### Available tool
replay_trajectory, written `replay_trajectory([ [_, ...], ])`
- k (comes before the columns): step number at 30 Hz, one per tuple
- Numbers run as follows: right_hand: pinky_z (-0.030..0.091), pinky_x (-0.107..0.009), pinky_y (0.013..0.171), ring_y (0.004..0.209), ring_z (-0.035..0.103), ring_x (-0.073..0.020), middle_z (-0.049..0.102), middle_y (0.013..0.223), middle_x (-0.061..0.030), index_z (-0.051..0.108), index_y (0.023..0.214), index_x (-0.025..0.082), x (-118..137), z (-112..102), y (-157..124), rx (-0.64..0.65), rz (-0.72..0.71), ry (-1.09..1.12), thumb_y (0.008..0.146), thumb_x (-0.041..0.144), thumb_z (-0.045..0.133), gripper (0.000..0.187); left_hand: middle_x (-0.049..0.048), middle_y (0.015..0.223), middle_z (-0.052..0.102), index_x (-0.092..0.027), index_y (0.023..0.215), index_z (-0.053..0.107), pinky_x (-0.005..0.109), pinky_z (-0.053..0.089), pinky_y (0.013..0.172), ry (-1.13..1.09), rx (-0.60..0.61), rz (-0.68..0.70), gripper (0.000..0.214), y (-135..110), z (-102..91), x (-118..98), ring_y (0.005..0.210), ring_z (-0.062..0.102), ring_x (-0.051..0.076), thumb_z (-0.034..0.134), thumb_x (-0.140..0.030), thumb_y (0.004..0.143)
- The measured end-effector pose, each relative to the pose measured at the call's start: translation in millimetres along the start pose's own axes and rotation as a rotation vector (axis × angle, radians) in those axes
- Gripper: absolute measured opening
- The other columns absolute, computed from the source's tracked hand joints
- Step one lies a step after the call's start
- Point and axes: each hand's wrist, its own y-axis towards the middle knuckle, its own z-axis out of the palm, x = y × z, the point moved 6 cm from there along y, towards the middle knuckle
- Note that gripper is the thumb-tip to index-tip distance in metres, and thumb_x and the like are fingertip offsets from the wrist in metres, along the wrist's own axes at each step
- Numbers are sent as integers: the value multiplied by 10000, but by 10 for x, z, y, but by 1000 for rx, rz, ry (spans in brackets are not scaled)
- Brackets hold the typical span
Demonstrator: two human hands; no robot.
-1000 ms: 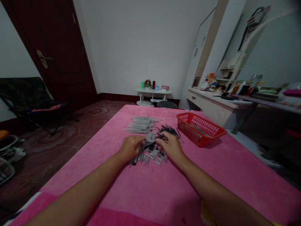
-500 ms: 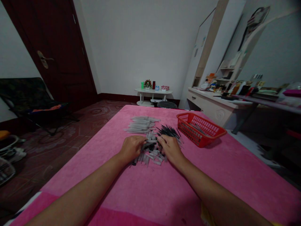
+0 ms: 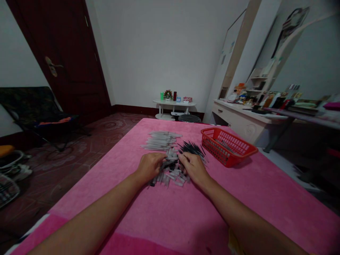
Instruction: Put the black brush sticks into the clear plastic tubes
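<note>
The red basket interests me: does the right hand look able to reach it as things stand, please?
Probably yes: the basket stands to the right of the right hand, across pink cloth, and the black sticks lie low, mostly beyond the hand.

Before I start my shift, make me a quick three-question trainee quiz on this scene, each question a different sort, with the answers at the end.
1. Multiple choice: what colour is the cloth? A blue, B pink, C green.
2. True or false: from the wearer's view, the pale rods lie left of the thin black sticks.
3. Fill the blank: the hand nearer the red basket is the person's ____ hand.

Key: 1. B. 2. True. 3. Right; the right hand is nearer.
</note>
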Motion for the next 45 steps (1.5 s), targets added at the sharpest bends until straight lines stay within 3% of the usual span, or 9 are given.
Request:
replay_trajectory([
  [4, 350, -205, 518, 559, 545, -120, 609, 629, 18, 584, 785, 191, 41, -40, 1, -51, -47, -29, 823, 321, 536, 144, 54, 928, 725, -199, 1003, 671, 268, 475, 684, -15, -3, -35, 265, -2, -6, 29, 813, 670, 189, 469, -166, 835],
  [9, 335, -213, 506, 504, 514, -118, 558, 531, 11, 549, 627, 184, 25, -4, -13, 19, -34, -47, 906, 393, 394, 382, 46, 922, 724, -206, 1005, 670, 263, 469, 691, -18, 16, -10, 268, -3, 8, 20, 818, 667, 187, 481, -157, 822],
  [14, 358, -209, 552, 593, 562, -129, 625, 650, 9, 597, 811, 188, 52, -54, -5, -58, -62, -34, 838, 322, 520, 156, 50, 915, 722, -200, 1002, 670, 264, 463, 675, -31, 29, -41, 266, -1, 1, 24, 805, 665, 187, 474, -158, 828],
  [18, 343, -218, 540, 549, 533, -127, 585, 569, 5, 572, 655, 188, 60, -40, -5, -12, -61, -90, 899, 366, 415, 341, 41, 898, 721, -210, 973, 671, 259, 461, 675, -28, 35, -3, 237, -5, 6, -3, 812, 665, 186, 478, -183, 839],
  [24, 340, -214, 556, 606, 547, -133, 629, 657, 7, 613, 804, 190, 77, -79, -10, -68, -76, -102, 822, 306, 544, 136, 39, 920, 721, -215, 985, 667, 266, 471, 705, -26, 23, -17, 248, -11, 14, 25, 836, 667, 188, 471, -173, 839],
  [28, 334, -219, 548, 567, 529, -128, 590, 588, 4, 587, 675, 187, 92, -57, -6, -22, -93, -111, 892, 336, 432, 306, 41, 913, 720, -217, 963, 671, 269, 472, 704, -22, 44, 1, 236, -11, 18, 13, 839, 667, 192, 471, -183, 843],
  [32, 336, -212, 554, 591, 538, -127, 618, 644, 12, 608, 795, 189, 83, -76, 0, -57, -97, -90, 834, 300, 529, 142, 39, 894, 720, -217, 965, 671, 263, 470, 692, -30, 39, -14, 242, -10, 17, 29, 820, 666, 184, 467, -174, 843],
  [37, 329, -218, 540, 564, 520, -129, 587, 581, 1, 573, 651, 186, 74, -57, -4, -28, -90, -111, 898, 353, 419, 336, 46, 902, 721, -218, 967, 679, 254, 472, 703, -41, 39, 12, 246, -13, 20, 18, 825, 665, 177, 477, -173, 834],
  [45, 338, -220, 552, 587, 529, -129, 601, 627, 2, 597, 728, 185, 96, -85, 5, -35, -98, -100, 882, 332, 441, 264, 48, 901, 721, -218, 976, 677, 260, 470, 697, -56, 59, 29, 247, -14, 13, -8, 825, 664, 185, 490, -165, 825],
])
